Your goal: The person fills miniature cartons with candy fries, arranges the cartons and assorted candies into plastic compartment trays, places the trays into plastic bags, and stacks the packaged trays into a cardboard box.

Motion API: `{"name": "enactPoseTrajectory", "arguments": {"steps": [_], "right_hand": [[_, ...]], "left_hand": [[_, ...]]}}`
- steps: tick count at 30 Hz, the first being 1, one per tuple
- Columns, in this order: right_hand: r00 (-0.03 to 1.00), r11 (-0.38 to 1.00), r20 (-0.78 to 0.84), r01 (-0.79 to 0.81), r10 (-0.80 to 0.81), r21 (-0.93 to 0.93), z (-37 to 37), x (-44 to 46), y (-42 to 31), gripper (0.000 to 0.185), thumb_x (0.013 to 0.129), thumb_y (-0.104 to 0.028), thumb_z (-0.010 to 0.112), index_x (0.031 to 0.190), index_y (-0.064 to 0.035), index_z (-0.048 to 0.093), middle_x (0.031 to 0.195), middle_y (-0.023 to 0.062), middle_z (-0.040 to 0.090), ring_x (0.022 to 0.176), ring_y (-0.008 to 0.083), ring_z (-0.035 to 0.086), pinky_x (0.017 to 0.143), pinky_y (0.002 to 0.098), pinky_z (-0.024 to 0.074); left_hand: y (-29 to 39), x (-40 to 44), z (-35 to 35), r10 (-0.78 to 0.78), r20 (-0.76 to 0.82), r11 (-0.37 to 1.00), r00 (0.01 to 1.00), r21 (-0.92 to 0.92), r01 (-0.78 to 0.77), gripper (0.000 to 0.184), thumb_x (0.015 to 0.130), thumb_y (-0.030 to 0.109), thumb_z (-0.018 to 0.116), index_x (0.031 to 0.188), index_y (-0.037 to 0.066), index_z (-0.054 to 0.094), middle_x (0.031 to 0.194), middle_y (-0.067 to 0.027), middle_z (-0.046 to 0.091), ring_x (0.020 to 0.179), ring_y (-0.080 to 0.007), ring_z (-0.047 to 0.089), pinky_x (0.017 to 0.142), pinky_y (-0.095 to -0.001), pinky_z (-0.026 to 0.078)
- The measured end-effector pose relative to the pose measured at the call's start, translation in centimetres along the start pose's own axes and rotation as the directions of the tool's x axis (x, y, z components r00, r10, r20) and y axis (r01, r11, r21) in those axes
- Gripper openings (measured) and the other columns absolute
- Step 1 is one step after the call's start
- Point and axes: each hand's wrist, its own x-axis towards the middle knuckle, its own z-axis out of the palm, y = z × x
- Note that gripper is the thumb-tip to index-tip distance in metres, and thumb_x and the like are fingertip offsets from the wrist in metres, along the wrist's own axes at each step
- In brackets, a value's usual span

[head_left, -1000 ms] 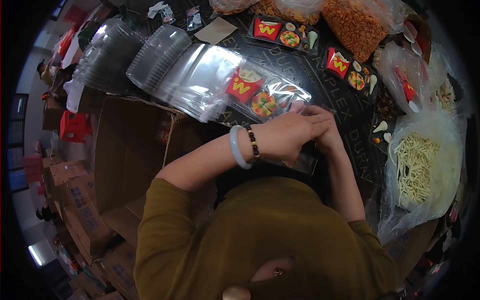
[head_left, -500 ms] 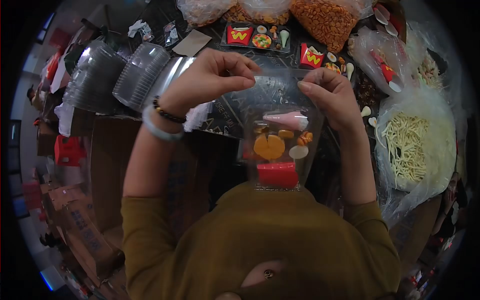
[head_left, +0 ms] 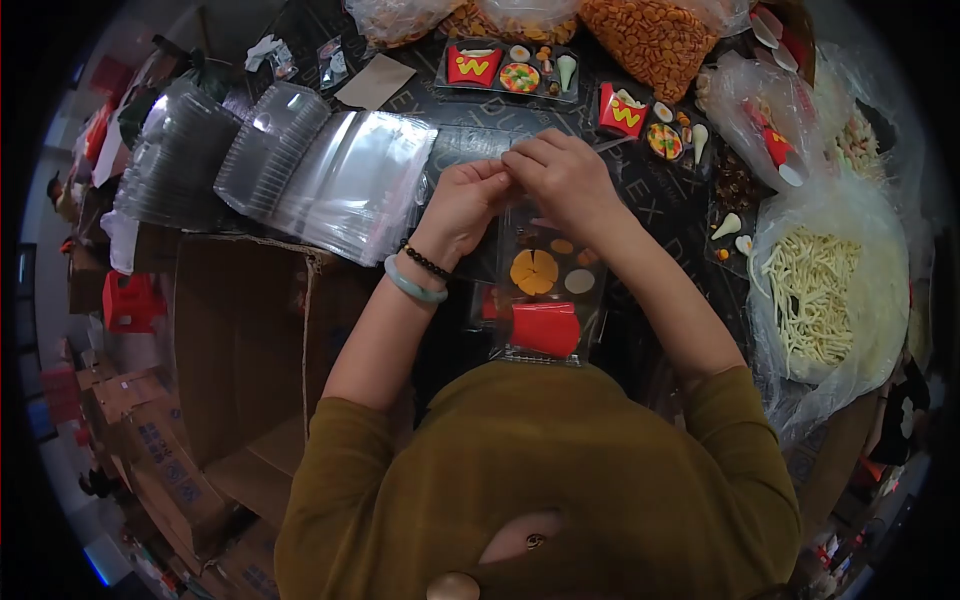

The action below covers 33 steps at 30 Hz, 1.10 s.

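A clear plastic bag (head_left: 592, 305) of toy food hangs upright in front of my body. Through it show a red fries box (head_left: 546, 330), an orange round piece (head_left: 534, 272) and a white oval piece (head_left: 579, 281). At the bag's top edge, my left hand (head_left: 468, 205) is closed in a pinch. My right hand (head_left: 565, 185) is bent over beside it, fingertips together against the left fingers, and it covers the bag's upper part. The pink cone cannot be made out behind the right hand.
Left on the table lie a stack of clear bags (head_left: 365, 185) and nested clear trays (head_left: 272, 150). Filled toy trays (head_left: 512, 72) stand at the back. Bags of orange pieces (head_left: 650, 45) and cream-coloured strips (head_left: 815, 290) sit right. An open cardboard box (head_left: 240, 350) is below left.
My hands were apart at the bag's two top corners. Now they meet at its top edge, the right hand having crossed left over the bag. The bag stack is uncovered.
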Motion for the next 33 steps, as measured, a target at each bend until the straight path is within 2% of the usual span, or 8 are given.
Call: {"name": "enactPoseTrajectory", "arguments": {"steps": [7,9,11,15,19,23,31,33], "right_hand": [[0.883,0.795,-0.025,-0.410,0.469,0.447,1.3,0.7,0.8,0.006,0.084,-0.009,0.058,0.084,-0.0031,0.059,0.085,0.0088,0.064,0.078,0.0227,0.063,0.058,0.0293,0.0465],[0.564,-0.009,0.322,-0.486,0.760,0.874,-2.6,-0.1,2.3,0.015,0.095,-0.014,0.049,0.093,-0.0009,0.056,0.090,0.0110,0.066,0.076,0.0188,0.065,0.052,0.0218,0.0423],[0.416,-0.203,0.280,-0.219,0.865,0.954,-5.0,-4.1,7.7,0.015,0.096,-0.015,0.049,0.100,-0.0019,0.053,0.087,0.0094,0.063,0.066,0.0100,0.058,0.046,0.0163,0.0330],[0.277,0.198,-0.104,-0.337,0.955,0.921,-8.8,-12.8,13.0,0.017,0.096,-0.018,0.051,0.091,-0.0025,0.057,0.067,-0.0014,0.049,0.055,0.0018,0.038,0.045,0.0175,0.0292],[0.425,0.280,0.255,-0.844,0.868,0.457,-5.7,-10.1,6.9,0.036,0.087,-0.030,0.065,0.109,-0.0016,0.063,0.075,-0.0013,0.058,0.066,0.0067,0.050,0.059,0.0204,0.0391],[0.504,-0.096,0.618,-0.723,0.604,0.684,-3.7,-7.9,6.2,0.023,0.081,-0.015,0.068,0.100,-0.0014,0.065,0.079,-0.0010,0.063,0.071,0.0042,0.053,0.064,0.0193,0.0420],[0.682,0.237,0.577,-0.714,0.449,0.659,-3.8,-10.5,1.7,0.009,0.079,-0.002,0.054,0.081,0.0006,0.063,0.072,-0.0006,0.061,0.068,0.0034,0.052,0.061,0.0206,0.0423],[0.696,0.267,0.553,-0.701,0.458,0.661,-3.0,-11.3,1.9,0.009,0.078,-0.001,0.053,0.080,0.0007,0.062,0.072,-0.0005,0.060,0.067,0.0041,0.052,0.061,0.0210,0.0424]], "left_hand": [[0.5,-0.7,1.3,0.096,-0.059,0.972,0.994,0.223,-0.081,0.021,0.093,0.005,0.051,0.108,-0.006,0.060,0.098,-0.0128,0.067,0.090,-0.0198,0.065,0.083,-0.0284,0.052],[0.4,-0.7,1.1,0.092,-0.092,0.973,0.992,0.219,-0.070,0.021,0.093,0.006,0.052,0.108,-0.006,0.060,0.098,-0.0136,0.067,0.090,-0.0197,0.065,0.083,-0.0286,0.052],[0.2,-0.7,0.6,0.100,-0.073,0.976,0.992,0.203,-0.084,0.020,0.093,0.007,0.052,0.107,-0.006,0.061,0.098,-0.0141,0.068,0.091,-0.0197,0.065,0.083,-0.0290,0.052],[-0.5,-0.4,0.0,0.107,-0.054,0.979,0.993,0.180,-0.096,0.019,0.092,0.007,0.055,0.106,-0.004,0.061,0.096,-0.0137,0.068,0.091,-0.0187,0.065,0.083,-0.0283,0.051],[-0.7,0.2,-0.2,0.104,-0.029,0.985,0.994,0.140,-0.099,0.017,0.091,0.007,0.057,0.105,-0.002,0.061,0.098,-0.0129,0.068,0.092,-0.0179,0.065,0.084,-0.0276,0.051],[-0.2,-0.1,-0.4,0.107,0.023,0.990,0.994,0.085,-0.108,0.010,0.089,0.003,0.056,0.097,0.000,0.061,0.102,-0.0135,0.067,0.096,-0.0190,0.064,0.087,-0.0284,0.050],[-1.6,-4.3,-2.1,0.304,0.206,0.759,0.930,0.538,-0.367,0.015,0.078,-0.006,0.056,0.093,-0.002,0.059,0.126,-0.0177,0.053,0.105,-0.0229,0.060,0.092,-0.0337,0.048],[-1.7,-5.1,-1.6,0.221,0.097,0.959,0.970,0.161,-0.234,0.022,0.079,-0.006,0.057,0.101,-0.001,0.056,0.125,-0.0188,0.054,0.103,-0.0215,0.061,0.090,-0.0325,0.049]]}}
